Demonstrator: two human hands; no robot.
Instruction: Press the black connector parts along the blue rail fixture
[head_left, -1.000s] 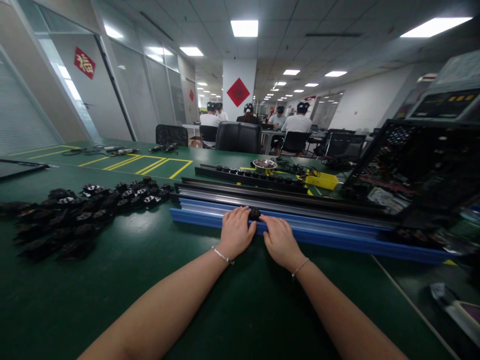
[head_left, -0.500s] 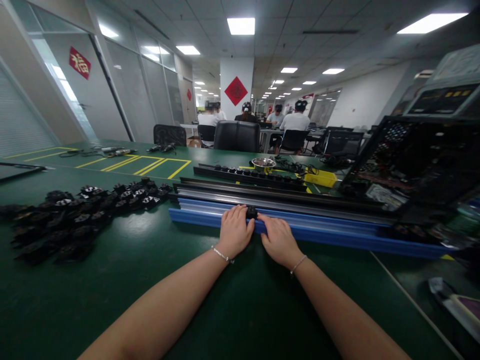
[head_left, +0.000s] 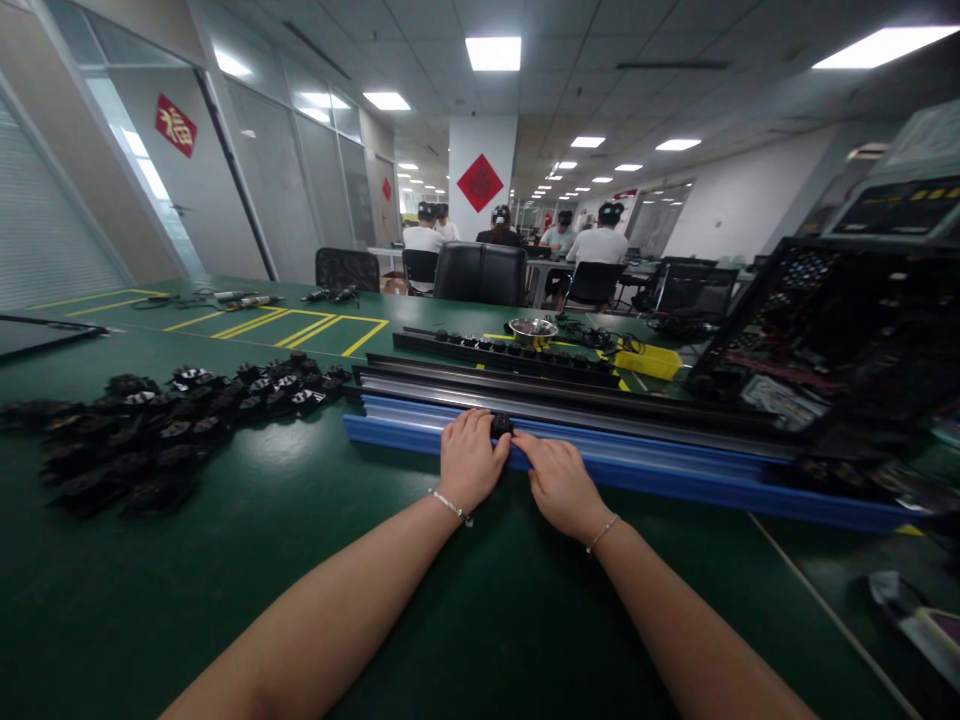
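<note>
A long blue rail [head_left: 675,462] with a channel along its top lies crosswise on the green table. Set in the channel between my hands is a small black part [head_left: 501,426], whose exact kind I cannot make out. My left hand [head_left: 472,460] bends over the rail, closed about the part's left side, thumb in front. From the right, my right hand [head_left: 562,485] brings its index fingertip against the part, the other fingers curled in. The fingers cover some of the part and of the rail.
Many black parts [head_left: 172,430] are heaped at left. Behind the blue rail lie dark rails [head_left: 570,398], a metal bowl [head_left: 533,329] and a yellow bin [head_left: 649,361]. A dark open-sided case [head_left: 817,330] stands at right. People [head_left: 600,243] sit farther back.
The view has shifted slightly, so the scene sits a little farther right. My right index finger has moved slightly against the black part; the left hand keeps its place on the rail.
</note>
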